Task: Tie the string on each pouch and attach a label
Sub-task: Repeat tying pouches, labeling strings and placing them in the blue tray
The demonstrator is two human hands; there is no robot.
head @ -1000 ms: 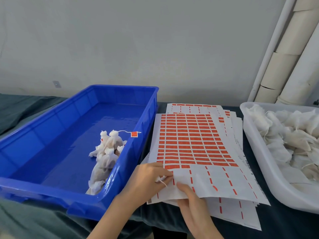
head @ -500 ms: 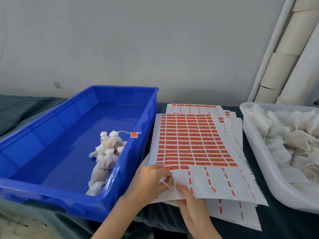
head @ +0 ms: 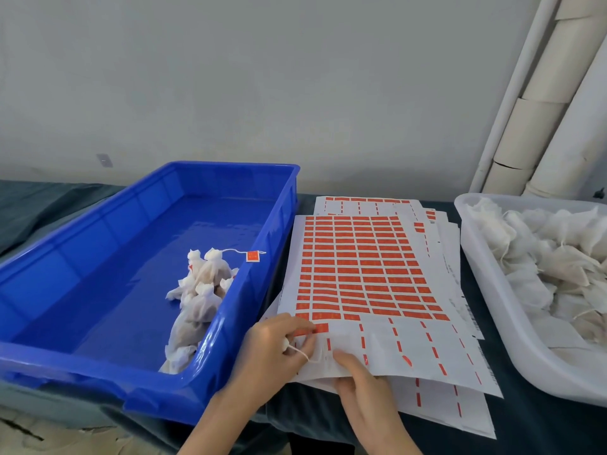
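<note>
1. The left hand [head: 274, 348] curls around a small white pouch [head: 285, 345] at the near left corner of the label sheet [head: 361, 277], and its string [head: 303, 354] loops out over the paper
2. The right hand [head: 364, 389] rests its fingertips [head: 345, 357] on the sheet's near edge; whether it pinches from beneath cannot be told
3. Tied pouches [head: 200, 290] lie in the blue tray [head: 98, 257] on the left, and loose pouches [head: 542, 257] fill the white tub [head: 486, 307] on the right

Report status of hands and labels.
Left hand grips pouch, string trailing, over sheet. Right hand pinches sheet edge. Nothing blocking.
</note>
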